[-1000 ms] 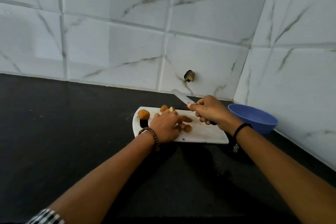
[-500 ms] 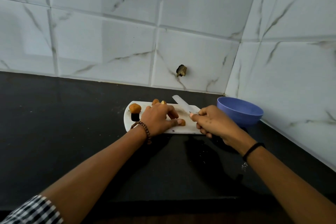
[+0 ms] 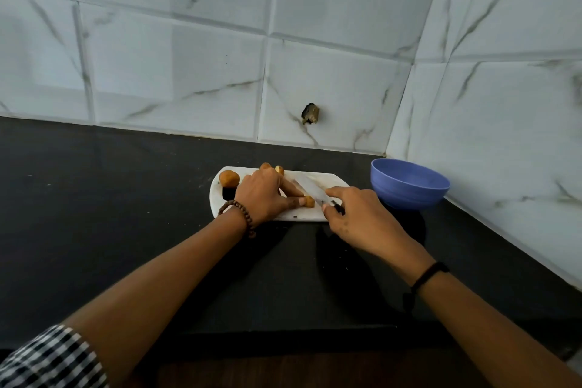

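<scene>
The left hand [image 3: 264,195] is lying over the white chopping board [image 3: 315,215]. Its thumb and curled fingers are pinching a small brown piece [image 3: 310,202] against the board, most likely so that it is not rolling under the blade. The right hand [image 3: 356,214] is curling round the knife [image 3: 310,190] low on its handle, with the forefinger reaching forward, probably to steer the cut. The blade is slanting away across the board, just beside the pinched piece and close to the left fingertips.

The blue bowl [image 3: 409,186] is standing on the dark worktop [image 3: 126,198] just right of the board, seemingly placed there to take the cut bits. A whole lump [image 3: 229,178] is waiting at the board's left end, and two more pieces [image 3: 272,167] are showing behind the left knuckles.

The right hand is covering nearly all of the knife handle, and the left hand is hiding part of the board. Whether the edge is already biting into the piece is hard to make out, and so is what the food is.
</scene>
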A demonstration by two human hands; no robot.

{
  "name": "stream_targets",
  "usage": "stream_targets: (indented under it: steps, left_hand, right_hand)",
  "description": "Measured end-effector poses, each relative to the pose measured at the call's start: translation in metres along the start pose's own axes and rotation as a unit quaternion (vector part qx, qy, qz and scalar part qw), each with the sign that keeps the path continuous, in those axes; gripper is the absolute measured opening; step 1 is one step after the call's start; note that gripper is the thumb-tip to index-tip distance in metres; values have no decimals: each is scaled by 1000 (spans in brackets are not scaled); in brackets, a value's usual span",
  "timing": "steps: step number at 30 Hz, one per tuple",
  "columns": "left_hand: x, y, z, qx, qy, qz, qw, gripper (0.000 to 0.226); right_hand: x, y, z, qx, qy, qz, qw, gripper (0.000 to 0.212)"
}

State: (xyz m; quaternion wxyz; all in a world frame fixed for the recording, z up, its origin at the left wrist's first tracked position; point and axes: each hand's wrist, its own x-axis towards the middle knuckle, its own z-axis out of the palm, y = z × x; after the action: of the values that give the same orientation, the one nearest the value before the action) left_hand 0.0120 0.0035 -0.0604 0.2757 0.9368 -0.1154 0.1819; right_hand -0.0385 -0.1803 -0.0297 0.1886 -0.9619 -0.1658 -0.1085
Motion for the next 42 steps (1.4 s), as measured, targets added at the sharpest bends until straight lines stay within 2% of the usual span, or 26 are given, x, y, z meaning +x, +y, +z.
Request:
stream_targets:
  steps: [8,17,24,29,42]
  left_hand:
    - [-1,3,-2,23,3,-2,1000,23]
    - [-3,6,0,52,12,1,999,30]
    - [-4,7,0,46,16,2,999,23]
    - [-5,5,1,37,20,2,999,23]
    - [-9,7,-1,38,25,32,998,22]
  right_hand:
    - [-5,-2,3,-49,0,1,999,40]
    - [9,-14,10,-124,-17,21,992,27]
    - [10,-24,6,-128,-27,-9,991,35]
    - [2,-22,11,-127,-27,-2,991,24]
    - [-44,-16,-18,-151,-77,17,985,17]
